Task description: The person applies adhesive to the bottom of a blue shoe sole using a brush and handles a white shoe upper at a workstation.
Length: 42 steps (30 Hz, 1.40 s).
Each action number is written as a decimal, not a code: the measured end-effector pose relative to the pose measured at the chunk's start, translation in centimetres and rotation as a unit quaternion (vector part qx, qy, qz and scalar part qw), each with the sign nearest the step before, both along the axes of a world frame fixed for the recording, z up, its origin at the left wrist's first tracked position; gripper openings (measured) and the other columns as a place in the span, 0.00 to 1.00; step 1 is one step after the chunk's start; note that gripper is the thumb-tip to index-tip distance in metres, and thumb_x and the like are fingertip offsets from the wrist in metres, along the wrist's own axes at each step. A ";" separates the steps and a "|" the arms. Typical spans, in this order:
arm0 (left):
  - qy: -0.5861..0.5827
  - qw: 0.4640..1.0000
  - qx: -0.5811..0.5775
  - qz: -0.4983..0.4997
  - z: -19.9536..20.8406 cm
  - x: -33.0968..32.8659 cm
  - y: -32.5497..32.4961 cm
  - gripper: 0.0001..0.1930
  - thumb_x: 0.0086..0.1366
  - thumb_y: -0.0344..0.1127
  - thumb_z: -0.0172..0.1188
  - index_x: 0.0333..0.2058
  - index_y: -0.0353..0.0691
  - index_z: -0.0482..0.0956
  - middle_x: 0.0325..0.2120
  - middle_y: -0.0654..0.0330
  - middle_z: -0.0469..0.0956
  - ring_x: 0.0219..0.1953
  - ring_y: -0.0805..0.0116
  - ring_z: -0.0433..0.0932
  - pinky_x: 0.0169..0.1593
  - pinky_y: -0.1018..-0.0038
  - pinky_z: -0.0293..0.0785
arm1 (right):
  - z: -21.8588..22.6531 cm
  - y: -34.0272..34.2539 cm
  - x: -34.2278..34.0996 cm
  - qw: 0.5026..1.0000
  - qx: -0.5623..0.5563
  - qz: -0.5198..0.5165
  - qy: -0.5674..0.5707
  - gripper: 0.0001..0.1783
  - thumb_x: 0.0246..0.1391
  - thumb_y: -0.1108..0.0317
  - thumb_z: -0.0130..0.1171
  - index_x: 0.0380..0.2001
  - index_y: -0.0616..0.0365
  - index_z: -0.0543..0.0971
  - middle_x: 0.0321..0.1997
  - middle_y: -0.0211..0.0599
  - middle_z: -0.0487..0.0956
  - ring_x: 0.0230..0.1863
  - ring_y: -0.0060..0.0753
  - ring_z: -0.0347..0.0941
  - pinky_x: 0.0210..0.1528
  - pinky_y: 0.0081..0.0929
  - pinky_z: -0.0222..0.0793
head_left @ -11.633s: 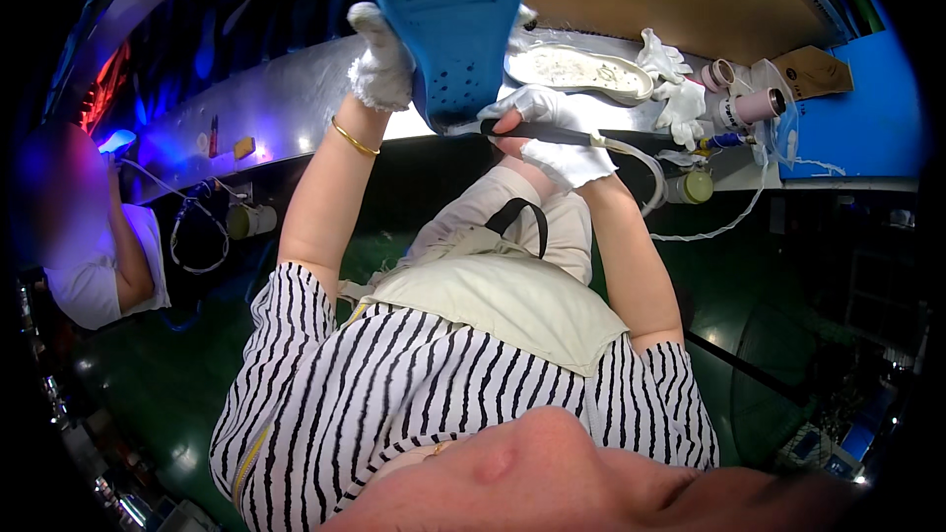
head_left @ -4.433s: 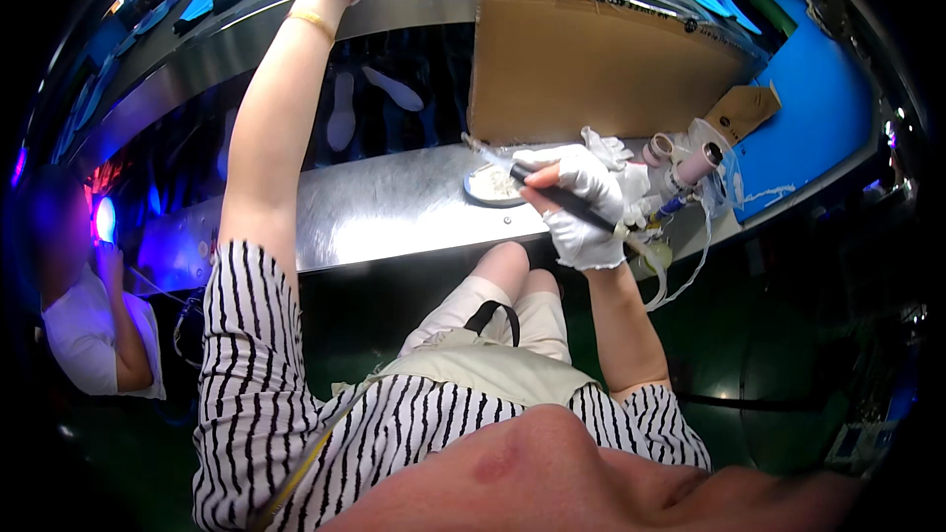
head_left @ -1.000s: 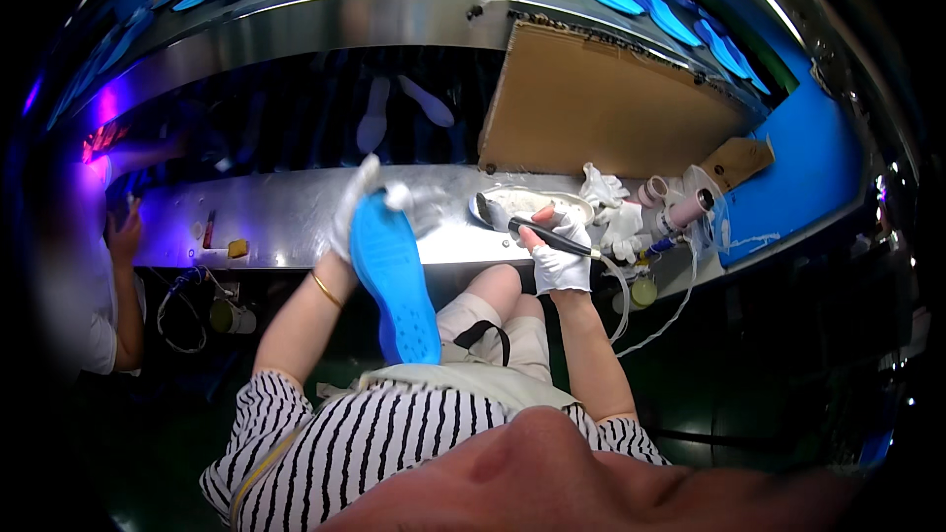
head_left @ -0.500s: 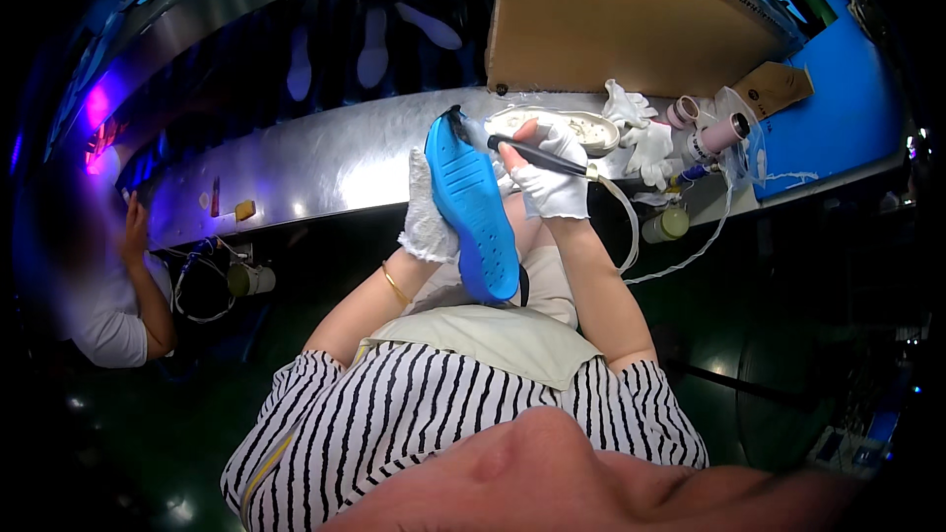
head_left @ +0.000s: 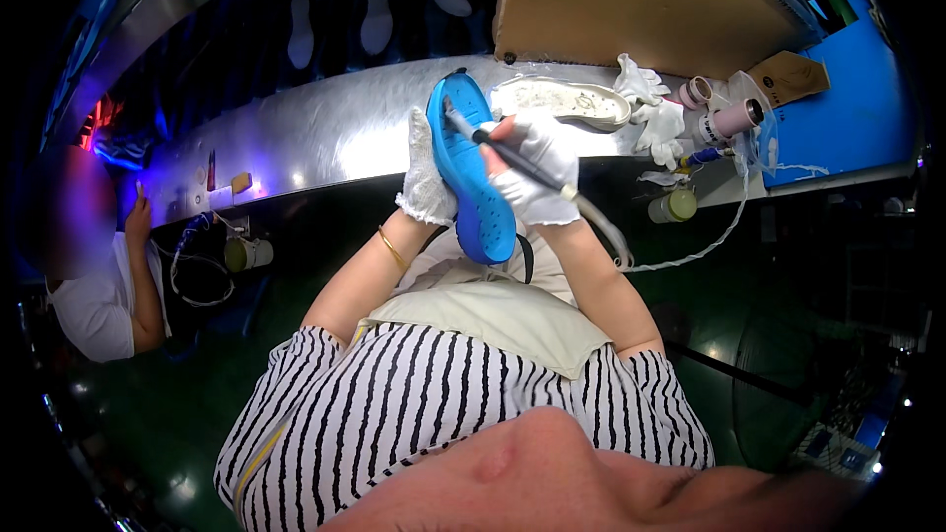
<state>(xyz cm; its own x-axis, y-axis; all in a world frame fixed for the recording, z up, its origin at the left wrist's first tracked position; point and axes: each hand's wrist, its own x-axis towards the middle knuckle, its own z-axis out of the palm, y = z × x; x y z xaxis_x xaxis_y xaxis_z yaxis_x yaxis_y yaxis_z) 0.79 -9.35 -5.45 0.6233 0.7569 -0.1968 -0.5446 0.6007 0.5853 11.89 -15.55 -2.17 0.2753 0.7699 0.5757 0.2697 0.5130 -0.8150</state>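
Observation:
A blue shoe sole [head_left: 480,192] is held lengthwise in front of me, its far end over the edge of the metal bench. My left hand [head_left: 428,172], in a white knit glove, grips it along its left side, with the fingers mostly behind it. My right hand [head_left: 540,166], also gloved but with bare fingertips showing, is closed around a black-handled brush [head_left: 518,164]. A pale hose [head_left: 603,229] runs from the brush's rear end. The bristles touch the sole's inner face close to its far end.
Just beyond the sole, a white shoe sole [head_left: 567,99] lies on the metal bench [head_left: 325,128]. White gloves [head_left: 658,123], pink rolls [head_left: 734,118] and a jar [head_left: 673,205] are at the right. Behind stand a cardboard box [head_left: 641,15] and a rack with pale insoles [head_left: 376,15]. Another person [head_left: 103,296] sits at left.
The brush tip has moved from the sole's far rim onto its inner face, slightly left and nearer. The blue sole and both hands have risen a little in view.

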 end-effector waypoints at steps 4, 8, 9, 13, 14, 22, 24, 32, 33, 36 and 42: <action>0.004 1.000 -0.018 -0.003 1.0 -1.2 0.1 0.48 0.54 0.76 0.35 0.60 0.40 0.55 0.54 0.47 0.65 0.53 0.52 0.68 0.57 0.61 0.65 | 1.0 -1.6 -0.1 0.981 -0.152 0.085 0.082 0.12 0.42 0.81 0.61 0.31 0.60 0.72 0.28 0.33 0.75 0.28 0.19 0.72 0.32 0.16 0.69; 0.027 0.999 -0.003 -0.031 1.8 -1.5 0.6 0.48 0.54 0.76 0.33 0.60 0.39 0.55 0.54 0.45 0.65 0.53 0.50 0.68 0.56 0.58 0.66 | -0.4 -1.8 -0.4 0.997 -0.059 0.032 -0.029 0.12 0.39 0.81 0.62 0.29 0.58 0.74 0.26 0.33 0.75 0.27 0.23 0.72 0.31 0.17 0.68; 0.029 0.999 0.000 -0.038 1.6 -1.8 0.8 0.49 0.54 0.76 0.33 0.60 0.39 0.55 0.54 0.45 0.65 0.53 0.49 0.68 0.56 0.58 0.66 | -0.1 -2.1 -0.8 0.995 -0.032 0.030 -0.084 0.13 0.38 0.81 0.63 0.29 0.58 0.74 0.26 0.34 0.74 0.27 0.24 0.72 0.32 0.18 0.68; -0.084 0.986 -0.034 -0.141 0.7 -2.9 0.5 0.49 0.55 0.76 0.30 0.60 0.38 0.55 0.54 0.45 0.64 0.54 0.48 0.67 0.57 0.58 0.66 | -1.0 -3.8 -0.5 0.983 -0.142 0.084 0.078 0.11 0.38 0.80 0.64 0.27 0.58 0.74 0.27 0.33 0.76 0.30 0.23 0.74 0.35 0.19 0.70; -0.075 0.986 -0.043 -0.143 1.3 -3.6 -0.6 0.47 0.56 0.75 0.28 0.60 0.39 0.54 0.54 0.47 0.65 0.54 0.52 0.68 0.57 0.60 0.65 | -1.0 -4.5 0.2 0.957 -0.232 0.104 0.141 0.10 0.40 0.79 0.64 0.27 0.58 0.74 0.28 0.34 0.77 0.31 0.22 0.74 0.36 0.20 0.71; 0.058 0.980 0.022 -0.188 -0.4 -3.7 -2.1 0.43 0.57 0.71 0.31 0.61 0.41 0.52 0.54 0.51 0.64 0.54 0.60 0.68 0.54 0.66 0.70 | -1.4 -5.5 1.2 0.949 -0.219 0.150 0.169 0.08 0.43 0.80 0.61 0.28 0.61 0.74 0.31 0.36 0.77 0.31 0.23 0.73 0.35 0.20 0.70; -0.019 0.985 0.020 -0.172 -0.2 -3.2 -1.0 0.46 0.55 0.73 0.32 0.61 0.41 0.52 0.54 0.48 0.64 0.54 0.56 0.68 0.53 0.63 0.71 | -1.3 -4.8 1.2 0.933 -0.228 0.131 0.245 0.06 0.45 0.80 0.61 0.28 0.61 0.75 0.31 0.36 0.78 0.30 0.22 0.74 0.35 0.20 0.71; -0.170 0.982 -0.010 -0.085 -0.9 -1.5 2.5 0.51 0.49 0.79 0.35 0.60 0.42 0.53 0.51 0.48 0.67 0.50 0.52 0.71 0.54 0.57 0.69 | 1.8 -2.9 -0.2 0.988 -0.078 0.130 0.002 0.08 0.40 0.82 0.64 0.26 0.60 0.77 0.30 0.35 0.78 0.32 0.23 0.74 0.35 0.19 0.69; -0.206 0.975 -0.026 -0.084 -0.7 -1.4 3.0 0.52 0.48 0.79 0.36 0.60 0.42 0.53 0.52 0.48 0.67 0.51 0.51 0.70 0.54 0.56 0.68 | 2.1 -2.9 0.0 0.981 -0.108 0.160 0.018 0.08 0.40 0.82 0.63 0.26 0.60 0.77 0.29 0.35 0.78 0.31 0.23 0.74 0.35 0.18 0.69; -0.252 0.965 0.010 -0.069 0.3 -1.5 3.6 0.55 0.45 0.81 0.36 0.61 0.42 0.52 0.54 0.50 0.65 0.52 0.51 0.69 0.58 0.54 0.63 | 2.1 -2.7 0.2 0.960 -0.184 0.116 0.177 0.07 0.43 0.81 0.62 0.28 0.60 0.78 0.29 0.34 0.78 0.29 0.21 0.74 0.33 0.18 0.70; -0.288 0.949 0.122 -0.046 1.3 -1.3 5.8 0.58 0.38 0.83 0.42 0.61 0.43 0.54 0.54 0.49 0.65 0.50 0.52 0.72 0.57 0.55 0.65 | 1.4 -2.1 0.2 0.925 -0.248 0.165 0.239 0.08 0.44 0.75 0.63 0.30 0.60 0.76 0.30 0.37 0.78 0.30 0.25 0.74 0.34 0.18 0.69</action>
<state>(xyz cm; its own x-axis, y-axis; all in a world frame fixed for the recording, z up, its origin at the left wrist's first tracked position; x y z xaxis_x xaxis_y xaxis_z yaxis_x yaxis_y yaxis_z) -0.54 -3.57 -4.16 0.6393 0.6737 0.3706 -0.7686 0.5450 0.3351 12.09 -17.64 -0.73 0.1110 0.9938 0.0038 -0.2854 0.0356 -0.9578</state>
